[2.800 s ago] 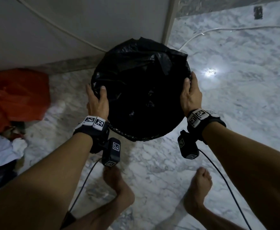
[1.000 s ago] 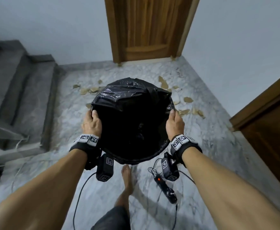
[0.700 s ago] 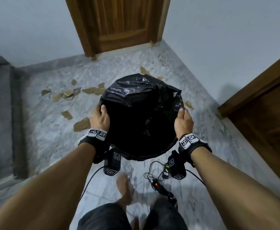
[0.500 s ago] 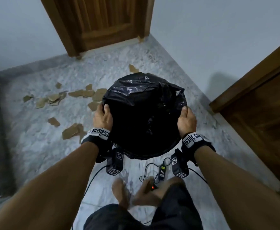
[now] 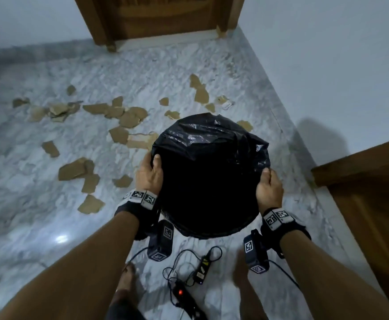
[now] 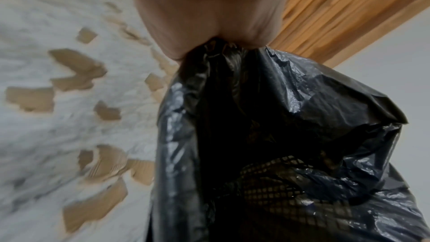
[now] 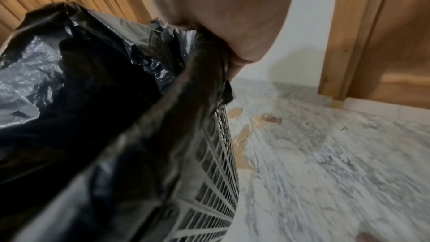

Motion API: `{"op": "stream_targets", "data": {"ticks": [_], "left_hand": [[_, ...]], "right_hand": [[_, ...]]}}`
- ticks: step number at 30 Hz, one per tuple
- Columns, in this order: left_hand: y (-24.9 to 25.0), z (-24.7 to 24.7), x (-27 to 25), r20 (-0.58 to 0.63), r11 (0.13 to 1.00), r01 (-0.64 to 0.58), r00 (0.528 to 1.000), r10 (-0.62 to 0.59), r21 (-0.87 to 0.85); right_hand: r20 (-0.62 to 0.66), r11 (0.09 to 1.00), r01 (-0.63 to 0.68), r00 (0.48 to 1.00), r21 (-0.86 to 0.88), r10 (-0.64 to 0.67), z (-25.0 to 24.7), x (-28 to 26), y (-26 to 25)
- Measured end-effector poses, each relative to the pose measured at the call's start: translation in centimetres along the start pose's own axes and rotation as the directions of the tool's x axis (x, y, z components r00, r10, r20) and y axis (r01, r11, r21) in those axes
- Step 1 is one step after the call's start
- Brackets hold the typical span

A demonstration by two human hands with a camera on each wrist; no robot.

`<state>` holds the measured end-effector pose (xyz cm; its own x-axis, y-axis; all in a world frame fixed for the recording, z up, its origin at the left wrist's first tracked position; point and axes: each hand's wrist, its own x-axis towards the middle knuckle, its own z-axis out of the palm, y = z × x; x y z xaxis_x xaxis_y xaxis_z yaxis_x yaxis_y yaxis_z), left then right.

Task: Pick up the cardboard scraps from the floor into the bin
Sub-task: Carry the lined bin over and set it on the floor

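Head view, both hands gripping bin (image 5: 209, 188) rim

a grey marble floor (image 5: 38, 204) bears scattered cardboard scraps (image 5: 73, 172) and, seemingly, a black power strip (image 5: 186, 301).

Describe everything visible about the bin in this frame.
The bin is round, with a mesh or grid wall that shows in both wrist views, and is lined with a crinkled, glossy black plastic bag draped over its rim. Its inside looks dark; no contents can be made out. The left hand and right hand grip opposite sides of the rim. Cardboard scraps lie on the marble floor beyond and left of it.
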<state>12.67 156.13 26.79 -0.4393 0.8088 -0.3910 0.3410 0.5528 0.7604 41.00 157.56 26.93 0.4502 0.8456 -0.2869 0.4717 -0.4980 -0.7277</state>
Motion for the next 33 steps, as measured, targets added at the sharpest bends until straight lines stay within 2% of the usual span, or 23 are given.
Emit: {"op": "stream_targets", "data": {"ticks": [7, 11, 15, 20, 23, 26, 30, 33], "left_hand": [[-9.0, 15.2, 4.2, -0.015, 0.982, 0.184, 0.983, -0.185, -0.051], [-14.6, 21.0, 6.0, 0.018, 0.955, 0.288, 0.958, -0.288, -0.069], [-18.0, 24.6, 7.4, 0.086, 0.912, 0.37, 0.929, -0.36, -0.18], [-22.3, 27.0, 8.8, 0.235, 0.905, 0.392, 0.907, -0.35, -0.165], [-23.3, 27.9, 9.6, 0.301, 0.906, 0.395, 0.892, -0.337, -0.156], [-22.8, 27.3, 9.4, 0.324, 0.934, 0.345, 0.897, -0.3, -0.089], [-23.1, 24.5, 8.9, 0.284, 0.93, 0.365, 0.897, -0.339, -0.042], [-24.9, 20.8, 9.1, 0.162, 0.927, 0.375, 0.914, -0.373, 0.021]], "right_hand": [[0.156, 0.994, -0.016, 0.987, -0.104, 0.032, 5.9, 13.8, 12.9], [0.204, 0.989, -0.022, 0.978, -0.143, 0.051, 9.4, 18.2, 18.5], [0.235, 0.985, -0.06, 0.967, -0.16, 0.097, 12.3, 20.4, 22.8], [0.227, 0.974, -0.099, 0.963, -0.205, 0.146, 13.8, 21.7, 25.5], [0.191, 0.964, -0.127, 0.966, -0.234, 0.174, 14.3, 22.2, 26.4], [0.138, 0.944, -0.135, 0.973, -0.302, 0.184, 14.6, 22.1, 26.2], [0.045, 0.891, -0.005, 0.999, -0.455, 0.028, 15.9, 20.9, 22.8], [0.115, 0.84, 0.191, 0.982, -0.508, -0.153, 18.3, 18.9, 18.1]]}}
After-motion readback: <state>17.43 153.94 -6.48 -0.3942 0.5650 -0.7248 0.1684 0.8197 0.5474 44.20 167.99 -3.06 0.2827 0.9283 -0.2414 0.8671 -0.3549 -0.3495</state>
